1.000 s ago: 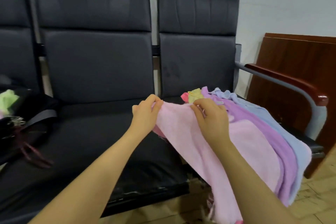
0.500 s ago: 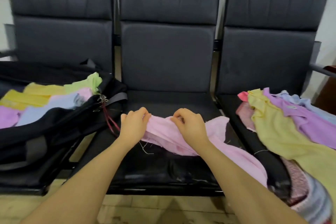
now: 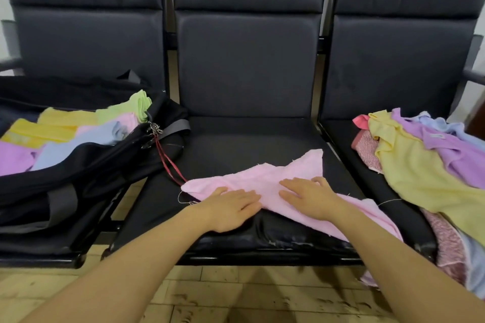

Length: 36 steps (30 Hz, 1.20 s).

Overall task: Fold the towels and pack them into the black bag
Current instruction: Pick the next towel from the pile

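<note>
A pink towel [image 3: 265, 181] lies crumpled across the front half of the middle seat [image 3: 236, 144], one corner pointing toward the seat's back right and its far end trailing off the front right edge. Both hands lie flat on it near the seat's front edge: the left hand [image 3: 228, 208] and the right hand [image 3: 309, 198] have their fingers straight and spread, pressing the cloth down and gripping nothing. This looks like the spreading step, smoothing the towel before the first fold. The black bag [image 3: 86, 170] sits open on the left seat with folded towels [image 3: 65, 136] already inside, and a heap of unfolded towels [image 3: 425, 165] waits on the right seat, so the task seems partway through. Next, the trailing end probably needs pulling up onto the seat and the wrinkles pushed out toward the edges, then two corners pinched to fold it over.
</note>
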Tool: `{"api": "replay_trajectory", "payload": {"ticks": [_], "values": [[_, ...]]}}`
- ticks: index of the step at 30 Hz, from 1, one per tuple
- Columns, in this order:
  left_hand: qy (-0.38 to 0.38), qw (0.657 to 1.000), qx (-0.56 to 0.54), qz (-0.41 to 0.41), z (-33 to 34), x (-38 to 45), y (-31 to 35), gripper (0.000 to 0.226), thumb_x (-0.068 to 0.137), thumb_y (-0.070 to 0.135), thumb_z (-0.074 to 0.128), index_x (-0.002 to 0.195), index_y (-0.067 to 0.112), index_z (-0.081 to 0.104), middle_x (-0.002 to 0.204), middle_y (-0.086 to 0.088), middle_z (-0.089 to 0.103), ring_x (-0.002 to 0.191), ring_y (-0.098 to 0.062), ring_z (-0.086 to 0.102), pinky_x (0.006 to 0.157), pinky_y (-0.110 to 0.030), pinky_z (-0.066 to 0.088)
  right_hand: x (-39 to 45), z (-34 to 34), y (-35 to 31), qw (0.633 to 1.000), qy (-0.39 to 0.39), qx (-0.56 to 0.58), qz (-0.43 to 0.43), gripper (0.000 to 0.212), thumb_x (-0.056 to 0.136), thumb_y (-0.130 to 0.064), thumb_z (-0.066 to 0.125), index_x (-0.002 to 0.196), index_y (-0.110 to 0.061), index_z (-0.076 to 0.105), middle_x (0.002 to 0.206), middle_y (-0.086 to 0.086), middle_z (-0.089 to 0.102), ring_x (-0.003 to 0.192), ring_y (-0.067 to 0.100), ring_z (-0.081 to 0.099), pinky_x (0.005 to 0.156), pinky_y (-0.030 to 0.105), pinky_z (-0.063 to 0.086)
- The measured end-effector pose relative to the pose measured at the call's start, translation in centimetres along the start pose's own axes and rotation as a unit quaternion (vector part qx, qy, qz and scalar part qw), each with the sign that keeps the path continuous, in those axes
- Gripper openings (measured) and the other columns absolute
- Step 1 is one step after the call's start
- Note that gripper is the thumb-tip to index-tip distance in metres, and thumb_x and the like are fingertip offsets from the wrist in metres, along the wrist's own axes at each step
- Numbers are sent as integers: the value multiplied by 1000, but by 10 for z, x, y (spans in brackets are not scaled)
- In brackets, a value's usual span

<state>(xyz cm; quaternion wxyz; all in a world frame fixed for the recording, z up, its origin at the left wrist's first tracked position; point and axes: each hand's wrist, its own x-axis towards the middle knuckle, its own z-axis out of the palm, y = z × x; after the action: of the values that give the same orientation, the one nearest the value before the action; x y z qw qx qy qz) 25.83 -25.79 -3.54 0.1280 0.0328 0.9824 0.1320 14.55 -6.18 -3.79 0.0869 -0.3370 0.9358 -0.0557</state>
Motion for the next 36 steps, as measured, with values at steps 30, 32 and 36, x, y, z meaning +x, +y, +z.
{"api": "replay_trajectory", "payload": {"ticks": [30,32,36], "values": [[202,968,5,-147,23,68,-32,27,99,40,39,114,24,55,122,4,49,122,-23,36,98,-39,24,57,14,10,976,164,23,144,15,96,-32,53,103,-22,62,99,-3,64,100,19,50,79,33,19],[203,968,-10,-145,24,68,-34,25,99,39,41,111,24,56,120,4,48,121,-23,35,98,-39,23,56,14,9,972,189,22,141,13,97,-27,52,100,-21,63,91,-4,64,92,19,51,75,32,17],[267,953,-60,-133,19,66,-34,18,100,31,41,102,19,55,103,4,53,105,-21,43,89,-36,25,52,4,6,950,290,55,103,10,98,-21,49,93,-19,58,84,-4,60,82,19,50,71,31,13]]}}
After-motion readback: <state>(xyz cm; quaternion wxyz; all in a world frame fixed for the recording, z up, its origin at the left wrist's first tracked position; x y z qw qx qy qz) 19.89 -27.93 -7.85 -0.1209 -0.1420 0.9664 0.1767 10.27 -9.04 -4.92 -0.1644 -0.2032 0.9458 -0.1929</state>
